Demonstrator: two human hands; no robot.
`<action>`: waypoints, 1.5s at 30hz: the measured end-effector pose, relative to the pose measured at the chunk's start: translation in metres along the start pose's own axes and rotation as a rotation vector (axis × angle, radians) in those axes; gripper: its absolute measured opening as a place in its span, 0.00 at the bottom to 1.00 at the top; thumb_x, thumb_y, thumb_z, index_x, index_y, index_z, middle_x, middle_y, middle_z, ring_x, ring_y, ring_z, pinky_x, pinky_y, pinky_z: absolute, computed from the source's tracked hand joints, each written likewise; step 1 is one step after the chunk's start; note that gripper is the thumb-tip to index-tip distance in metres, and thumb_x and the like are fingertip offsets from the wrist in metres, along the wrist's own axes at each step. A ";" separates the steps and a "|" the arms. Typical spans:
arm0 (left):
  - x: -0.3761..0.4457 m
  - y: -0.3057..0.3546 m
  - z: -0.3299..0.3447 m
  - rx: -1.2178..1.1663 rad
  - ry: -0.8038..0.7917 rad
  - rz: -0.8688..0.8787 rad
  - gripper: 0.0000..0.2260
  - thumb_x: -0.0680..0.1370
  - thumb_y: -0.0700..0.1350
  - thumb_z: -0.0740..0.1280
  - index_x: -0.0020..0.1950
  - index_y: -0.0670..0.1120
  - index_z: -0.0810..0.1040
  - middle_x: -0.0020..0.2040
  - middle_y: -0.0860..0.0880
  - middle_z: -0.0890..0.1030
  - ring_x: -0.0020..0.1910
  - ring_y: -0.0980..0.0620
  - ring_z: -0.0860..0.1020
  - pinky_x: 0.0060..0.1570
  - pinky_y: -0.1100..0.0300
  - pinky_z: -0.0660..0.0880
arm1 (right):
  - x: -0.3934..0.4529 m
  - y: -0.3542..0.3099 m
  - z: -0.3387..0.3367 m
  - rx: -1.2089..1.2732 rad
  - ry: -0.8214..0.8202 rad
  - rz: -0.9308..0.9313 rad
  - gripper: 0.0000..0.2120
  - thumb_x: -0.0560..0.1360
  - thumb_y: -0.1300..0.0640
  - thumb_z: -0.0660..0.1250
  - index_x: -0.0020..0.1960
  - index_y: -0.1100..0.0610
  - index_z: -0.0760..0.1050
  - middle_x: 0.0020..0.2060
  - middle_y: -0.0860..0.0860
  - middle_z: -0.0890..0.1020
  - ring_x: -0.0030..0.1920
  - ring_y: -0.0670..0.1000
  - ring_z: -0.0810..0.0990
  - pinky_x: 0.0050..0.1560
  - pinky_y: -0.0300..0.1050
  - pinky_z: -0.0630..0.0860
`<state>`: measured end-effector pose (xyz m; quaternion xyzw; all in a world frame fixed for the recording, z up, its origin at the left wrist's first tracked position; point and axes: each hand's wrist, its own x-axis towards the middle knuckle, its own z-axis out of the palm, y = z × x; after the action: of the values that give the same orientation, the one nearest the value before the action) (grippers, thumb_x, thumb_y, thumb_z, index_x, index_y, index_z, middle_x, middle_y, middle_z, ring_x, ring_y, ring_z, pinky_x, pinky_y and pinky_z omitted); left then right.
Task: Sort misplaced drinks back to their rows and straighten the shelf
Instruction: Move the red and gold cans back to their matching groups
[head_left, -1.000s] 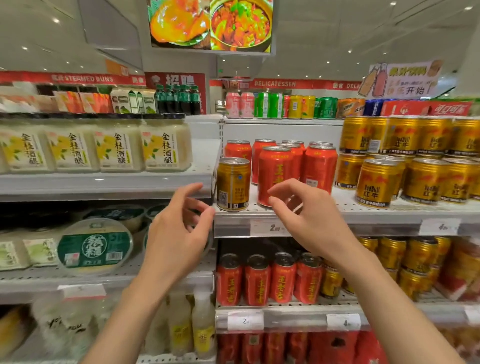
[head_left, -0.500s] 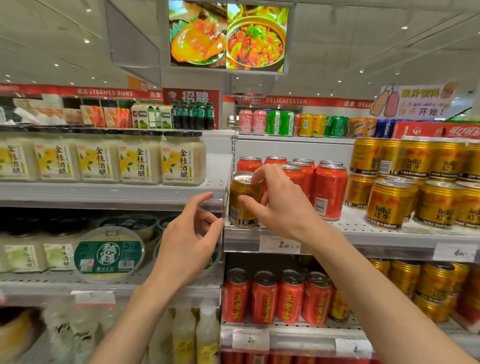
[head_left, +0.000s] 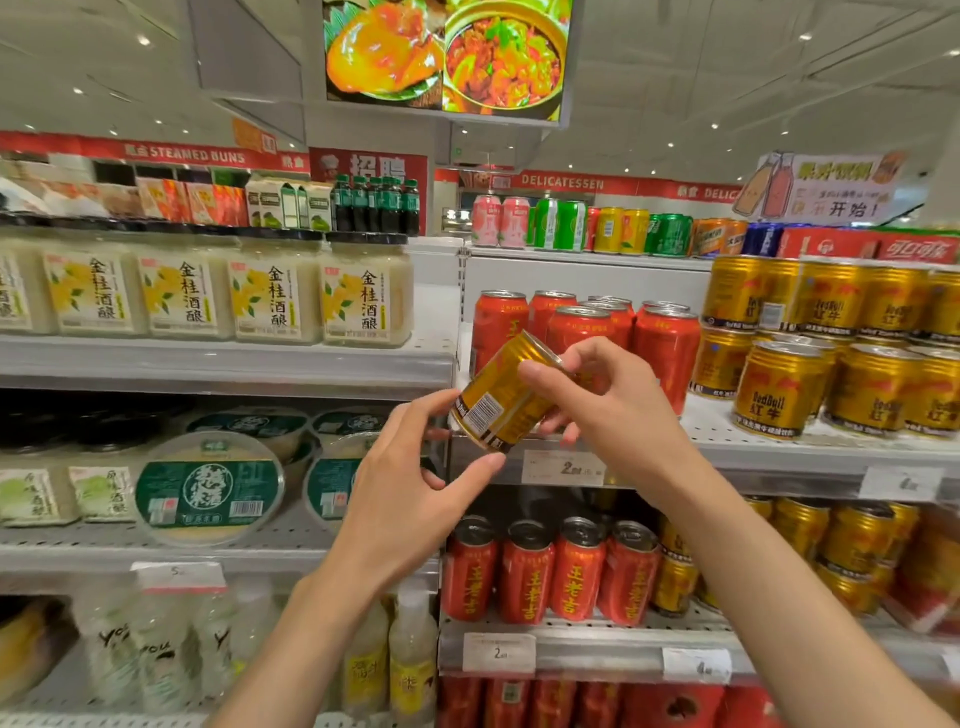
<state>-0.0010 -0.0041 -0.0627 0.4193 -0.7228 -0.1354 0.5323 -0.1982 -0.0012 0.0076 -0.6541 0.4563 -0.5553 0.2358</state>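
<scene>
A gold Red Bull can (head_left: 501, 392) hangs tilted in front of the upper shelf (head_left: 779, 460), top leaning right, barcode facing me. My right hand (head_left: 597, 397) grips its upper end. My left hand (head_left: 410, 483) is just below and left of the can, fingers spread, fingertips at its lower end. Behind stands a group of red herbal-tea cans (head_left: 623, 338). The gold cans' own rows (head_left: 852, 364) fill the shelf to the right.
White rice-wine jars (head_left: 270, 296) line the left shelf, round tubs (head_left: 208, 491) sit below. More red cans (head_left: 550, 571) and gold cans (head_left: 831, 540) stand on the lower shelf. Assorted cans (head_left: 571, 226) line the top.
My right hand closed on the gold can at the left of the red cans and lifted it off the shelf, tilting it. My left hand rose toward its base.
</scene>
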 end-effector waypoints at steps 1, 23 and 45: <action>-0.001 -0.001 0.001 0.005 0.001 0.004 0.27 0.73 0.59 0.74 0.70 0.64 0.68 0.62 0.64 0.76 0.60 0.61 0.76 0.49 0.54 0.81 | -0.005 0.000 -0.001 0.032 0.007 0.027 0.17 0.75 0.47 0.75 0.49 0.57 0.72 0.46 0.55 0.85 0.33 0.51 0.85 0.33 0.43 0.80; -0.019 0.111 0.202 -0.112 -0.054 0.042 0.23 0.70 0.55 0.77 0.63 0.59 0.76 0.57 0.61 0.83 0.55 0.58 0.82 0.53 0.54 0.80 | -0.062 0.074 -0.218 0.134 0.085 0.170 0.16 0.74 0.48 0.74 0.48 0.57 0.71 0.48 0.57 0.84 0.34 0.52 0.85 0.33 0.42 0.81; 0.018 0.182 0.314 0.027 0.036 0.122 0.23 0.73 0.66 0.69 0.63 0.56 0.78 0.56 0.57 0.73 0.52 0.57 0.77 0.41 0.66 0.76 | -0.023 0.096 -0.358 -0.216 0.106 0.003 0.16 0.73 0.40 0.74 0.50 0.48 0.72 0.50 0.45 0.79 0.42 0.50 0.84 0.40 0.47 0.85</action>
<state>-0.3636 0.0146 -0.0585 0.3838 -0.7391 -0.0853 0.5469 -0.5664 0.0440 0.0153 -0.6446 0.5264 -0.5364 0.1404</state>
